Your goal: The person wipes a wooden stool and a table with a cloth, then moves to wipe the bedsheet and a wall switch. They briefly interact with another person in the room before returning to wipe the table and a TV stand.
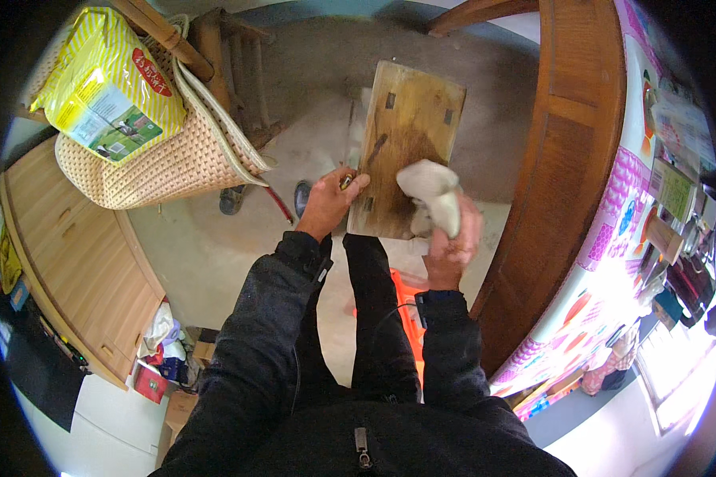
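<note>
In front of me is a wooden stool (410, 119), its rectangular plank seat showing dark joint marks near the corners. My left hand (332, 195) grips the seat's left edge, thumb over the top and a gold-coloured ring-like item at a finger. A white cloth (432, 182), bunched and blurred, is in my right hand (458, 229) over the near right part of the seat. The wood around the cloth looks darker, as if damp. The stool's underside is hidden.
A wooden table (549, 197) with a patterned cover (608, 220) stands close on the right. To the left, a woven straw hat (173, 161) and a yellow striped food bag (119, 89) rest on bamboo furniture. A wooden cabinet (83, 238) lies beyond. Something orange plastic (409, 304) is behind my legs.
</note>
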`<state>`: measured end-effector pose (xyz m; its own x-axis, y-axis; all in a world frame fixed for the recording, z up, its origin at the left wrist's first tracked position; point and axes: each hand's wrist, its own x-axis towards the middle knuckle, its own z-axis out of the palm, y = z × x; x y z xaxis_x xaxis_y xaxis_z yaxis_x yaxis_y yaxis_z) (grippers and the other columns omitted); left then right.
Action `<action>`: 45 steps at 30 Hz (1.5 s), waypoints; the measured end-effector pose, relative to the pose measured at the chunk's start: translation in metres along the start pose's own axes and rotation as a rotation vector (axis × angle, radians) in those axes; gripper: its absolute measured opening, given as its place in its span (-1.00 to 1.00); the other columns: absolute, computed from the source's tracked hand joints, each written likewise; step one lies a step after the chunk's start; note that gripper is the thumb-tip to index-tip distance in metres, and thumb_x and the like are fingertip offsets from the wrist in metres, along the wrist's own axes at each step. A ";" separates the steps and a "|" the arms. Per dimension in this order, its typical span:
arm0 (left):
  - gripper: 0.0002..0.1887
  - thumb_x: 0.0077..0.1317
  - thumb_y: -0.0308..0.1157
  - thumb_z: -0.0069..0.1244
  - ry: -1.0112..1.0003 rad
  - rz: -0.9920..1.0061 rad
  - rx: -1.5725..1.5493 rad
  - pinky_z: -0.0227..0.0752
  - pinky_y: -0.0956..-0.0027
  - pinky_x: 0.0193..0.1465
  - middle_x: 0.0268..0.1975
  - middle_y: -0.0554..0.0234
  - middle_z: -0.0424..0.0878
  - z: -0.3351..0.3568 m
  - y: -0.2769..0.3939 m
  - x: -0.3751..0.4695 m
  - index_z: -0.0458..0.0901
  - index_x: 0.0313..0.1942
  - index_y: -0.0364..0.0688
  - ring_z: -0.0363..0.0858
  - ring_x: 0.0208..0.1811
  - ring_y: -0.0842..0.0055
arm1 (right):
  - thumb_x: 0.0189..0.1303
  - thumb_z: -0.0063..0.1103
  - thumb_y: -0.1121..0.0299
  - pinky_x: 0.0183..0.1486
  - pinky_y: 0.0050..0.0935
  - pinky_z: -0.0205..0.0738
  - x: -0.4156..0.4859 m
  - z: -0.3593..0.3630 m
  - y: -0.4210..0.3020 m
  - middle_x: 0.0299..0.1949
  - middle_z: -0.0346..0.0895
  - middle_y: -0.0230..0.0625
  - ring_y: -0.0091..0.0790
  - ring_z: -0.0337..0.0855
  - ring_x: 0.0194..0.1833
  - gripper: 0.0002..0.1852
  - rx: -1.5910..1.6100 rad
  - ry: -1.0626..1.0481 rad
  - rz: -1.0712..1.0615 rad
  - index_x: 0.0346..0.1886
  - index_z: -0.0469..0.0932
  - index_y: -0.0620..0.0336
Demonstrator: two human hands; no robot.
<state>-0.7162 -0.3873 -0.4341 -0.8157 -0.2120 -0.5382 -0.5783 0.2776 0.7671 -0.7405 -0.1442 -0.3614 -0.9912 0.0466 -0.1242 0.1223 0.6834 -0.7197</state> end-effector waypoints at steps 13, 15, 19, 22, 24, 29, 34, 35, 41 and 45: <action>-0.65 0.62 -0.29 0.12 0.002 0.024 -0.126 0.65 0.17 0.25 0.07 -0.27 0.87 0.011 -0.037 -0.020 0.78 0.22 -0.33 0.87 0.14 0.02 | 0.07 0.41 0.37 0.46 0.10 0.43 -0.017 0.043 0.019 0.41 0.60 -0.24 0.02 0.58 0.46 -0.42 -0.372 -0.354 -0.683 0.26 0.81 -0.17; -0.64 0.62 -0.27 0.14 0.017 -0.012 -0.106 0.64 0.20 0.25 0.07 -0.25 0.87 0.012 -0.033 -0.025 0.78 0.22 -0.33 0.87 0.12 0.08 | 0.09 0.37 0.40 0.46 0.10 0.43 0.018 0.051 0.019 0.42 0.59 -0.24 0.01 0.58 0.47 -0.44 -0.329 -0.347 -0.714 0.24 0.81 -0.16; -0.64 0.61 -0.20 0.21 0.060 -0.053 -0.159 0.67 0.15 0.21 0.04 -0.22 0.88 0.019 -0.028 -0.027 0.82 0.17 -0.30 0.87 0.07 0.04 | 0.07 0.39 0.41 0.46 0.11 0.41 0.101 0.077 -0.006 0.43 0.60 -0.25 0.02 0.58 0.45 -0.45 -0.301 -0.306 -0.764 0.22 0.81 -0.16; -0.62 0.60 -0.10 0.25 0.118 -0.023 -0.161 0.69 0.11 0.17 0.00 -0.18 0.88 0.025 -0.027 -0.026 0.85 0.13 -0.25 0.87 0.03 0.02 | 0.08 0.46 0.43 0.45 0.06 0.40 0.164 0.099 -0.029 0.41 0.61 -0.24 0.03 0.59 0.41 -0.45 -0.315 -0.244 -0.815 0.23 0.79 -0.16; -0.61 0.60 -0.09 0.25 0.154 -0.016 -0.117 0.69 0.10 0.17 0.00 -0.16 0.88 0.027 -0.027 -0.028 0.85 0.13 -0.24 0.86 0.04 0.01 | 0.08 0.54 0.42 0.44 0.08 0.42 0.188 0.111 -0.038 0.39 0.61 -0.22 0.06 0.58 0.39 -0.42 -0.384 -0.123 -0.738 0.26 0.75 -0.12; -0.57 0.59 -0.01 0.24 0.138 -0.047 -0.084 0.66 0.07 0.22 0.02 -0.15 0.89 0.025 -0.024 -0.029 0.86 0.12 -0.23 0.85 0.10 -0.02 | 0.08 0.60 0.49 0.42 0.10 0.47 0.175 0.076 -0.012 0.32 0.62 -0.09 0.14 0.59 0.35 -0.38 -0.228 0.059 -0.372 0.29 0.70 0.02; -0.51 0.57 0.07 0.23 0.065 -0.170 -0.088 0.66 0.07 0.26 0.07 -0.16 0.88 0.020 -0.023 -0.026 0.87 0.13 -0.21 0.84 0.15 -0.02 | 0.03 0.57 0.63 0.44 0.11 0.57 0.070 0.034 0.036 0.37 0.55 0.01 0.25 0.59 0.38 -0.34 -0.375 -0.075 -0.411 0.29 0.68 0.05; -0.49 0.57 0.10 0.22 0.079 -0.120 -0.065 0.66 0.05 0.27 0.08 -0.18 0.87 0.020 -0.022 -0.026 0.87 0.13 -0.20 0.84 0.16 -0.03 | 0.02 0.57 0.63 0.43 0.11 0.56 0.041 0.033 0.042 0.36 0.55 0.03 0.28 0.58 0.38 -0.34 -0.297 -0.066 -0.336 0.29 0.67 0.07; -0.52 0.56 0.08 0.24 0.093 -0.089 -0.010 0.68 0.04 0.19 0.03 -0.19 0.88 0.015 -0.017 -0.024 0.88 0.12 -0.18 0.85 0.10 -0.04 | -0.03 0.57 0.50 0.28 0.03 0.65 -0.114 0.027 0.023 0.33 0.55 0.04 0.30 0.65 0.27 -0.33 -0.376 -0.297 -0.205 0.28 0.67 0.07; -0.55 0.54 0.03 0.29 0.003 -0.102 -0.041 0.72 0.08 0.04 -0.14 -0.16 0.90 0.006 -0.024 -0.016 0.90 0.06 -0.20 0.89 -0.07 -0.04 | -0.05 0.52 0.56 0.31 0.04 0.66 -0.117 0.048 -0.013 0.31 0.57 0.00 0.23 0.65 0.28 -0.33 -0.253 -0.478 -0.228 0.27 0.69 0.01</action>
<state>-0.6896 -0.3850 -0.4456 -0.7527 -0.2404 -0.6129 -0.6571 0.2164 0.7221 -0.6237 -0.1934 -0.3706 -0.8509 -0.4157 -0.3214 -0.1658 0.7928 -0.5864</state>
